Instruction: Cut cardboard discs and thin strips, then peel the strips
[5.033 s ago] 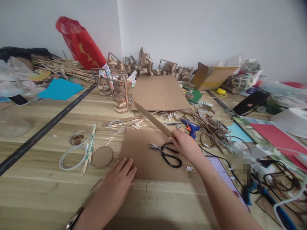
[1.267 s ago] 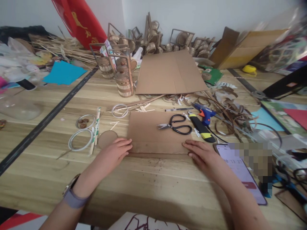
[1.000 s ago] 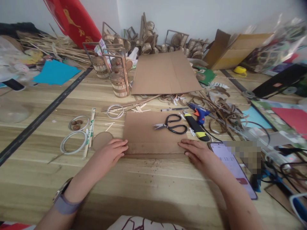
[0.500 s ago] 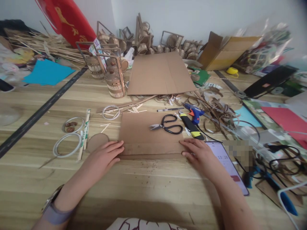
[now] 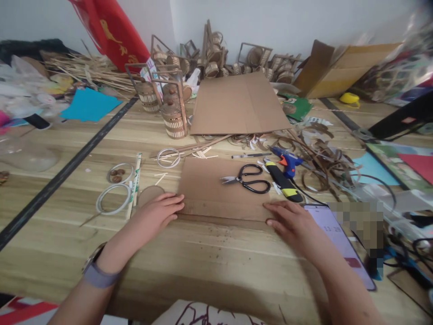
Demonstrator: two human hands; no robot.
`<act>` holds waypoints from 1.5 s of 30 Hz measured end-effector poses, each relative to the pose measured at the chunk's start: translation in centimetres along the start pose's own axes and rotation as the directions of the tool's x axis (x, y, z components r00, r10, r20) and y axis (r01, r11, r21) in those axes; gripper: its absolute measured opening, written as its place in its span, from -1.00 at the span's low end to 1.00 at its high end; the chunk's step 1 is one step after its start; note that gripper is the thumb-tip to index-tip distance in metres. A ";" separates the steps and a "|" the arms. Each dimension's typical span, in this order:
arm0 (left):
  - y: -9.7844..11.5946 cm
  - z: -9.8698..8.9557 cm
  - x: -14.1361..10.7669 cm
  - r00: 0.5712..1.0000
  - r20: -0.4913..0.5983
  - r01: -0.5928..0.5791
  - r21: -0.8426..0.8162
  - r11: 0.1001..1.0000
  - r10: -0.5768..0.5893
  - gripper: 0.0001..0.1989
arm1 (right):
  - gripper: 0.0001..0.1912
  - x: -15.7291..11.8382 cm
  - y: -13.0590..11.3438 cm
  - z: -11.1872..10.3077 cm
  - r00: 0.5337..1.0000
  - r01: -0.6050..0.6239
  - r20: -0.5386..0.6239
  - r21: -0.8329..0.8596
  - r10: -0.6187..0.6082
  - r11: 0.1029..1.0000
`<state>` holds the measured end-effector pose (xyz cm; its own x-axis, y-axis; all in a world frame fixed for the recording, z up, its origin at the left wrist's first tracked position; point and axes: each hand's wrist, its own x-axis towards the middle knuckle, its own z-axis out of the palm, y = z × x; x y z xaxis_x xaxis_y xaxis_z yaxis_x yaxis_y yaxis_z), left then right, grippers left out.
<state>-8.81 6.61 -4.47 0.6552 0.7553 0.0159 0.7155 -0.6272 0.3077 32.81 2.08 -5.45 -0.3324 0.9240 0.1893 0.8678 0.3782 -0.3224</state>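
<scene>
A small cardboard sheet (image 5: 206, 185) lies flat in front of me. Along its near edge runs a folded or layered strip (image 5: 221, 210). My left hand (image 5: 162, 210) rests at the sheet's left near corner, fingers stretched out and lying flat. At the right near corner is my right hand (image 5: 287, 221), its fingers extended over the edge and the thumb apart below them. Black-handled scissors (image 5: 248, 178) lie on the sheet, blades pointing left. A cardboard disc (image 5: 150, 195) is partly covered by my left hand.
Tape rings (image 5: 113, 198) and thin sticks (image 5: 136, 185) lie left. Beyond the sheet are a yellow-black cutter (image 5: 282, 180), a blue glue gun (image 5: 288, 161) and a pen (image 5: 248, 155). A phone (image 5: 341, 243) lies right. Small lidded baskets (image 5: 173, 119) and a larger cardboard (image 5: 237, 106) stand farther back.
The camera view has swung slightly left, so everything appears farther right. Both hands stay at the corners of the cardboard sheet, and the scissors lie as before.
</scene>
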 end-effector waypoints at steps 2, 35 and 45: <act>0.0 -0.4 0.3 1.000 0.002 -0.010 0.001 1.000 0.010 -0.67 | -0.66 0.0 0.3 0.0 1.000 0.019 0.001 0.006 -0.019 1.000; -0.2 -0.9 0.7 0.998 0.002 -0.064 0.085 0.994 0.064 -0.60 | -0.59 -0.7 0.0 -0.9 0.997 -0.021 0.080 0.010 0.021 1.000; 0.0 -0.8 0.7 0.998 0.006 -0.057 0.085 0.995 0.057 -0.60 | -0.59 -0.6 0.3 -0.8 0.997 -0.017 0.079 0.017 0.016 1.000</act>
<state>-8.58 7.28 -3.74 0.6961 0.7175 0.0276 0.6952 -0.6830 0.2240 33.55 1.54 -4.92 -0.3470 0.9314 0.1104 0.8668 0.3634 -0.3414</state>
